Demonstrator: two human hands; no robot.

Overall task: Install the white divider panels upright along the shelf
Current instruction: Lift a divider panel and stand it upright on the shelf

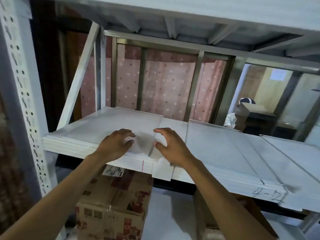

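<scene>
A white shelf (pixel 216 163) runs across the view at chest height. A white divider panel (pixel 110 125) lies flat on its left part, and a second flat panel (pixel 225 141) lies to the right. My left hand (pixel 114 144) hovers over the left panel's front right corner with its fingers curled and spread. My right hand (pixel 170 146) is just to the right of that panel's edge, fingers apart, near a small white clip (pixel 162 168) on the shelf's front lip. Neither hand holds anything. No panel stands upright.
A perforated white upright post (pixel 22 94) stands at the left, and an upper shelf (pixel 190 16) hangs close overhead. Cardboard boxes (pixel 112 201) sit below. Behind the rack are a window frame with a pink dotted curtain (pixel 164 84) and a person (pixel 232 118) at far right.
</scene>
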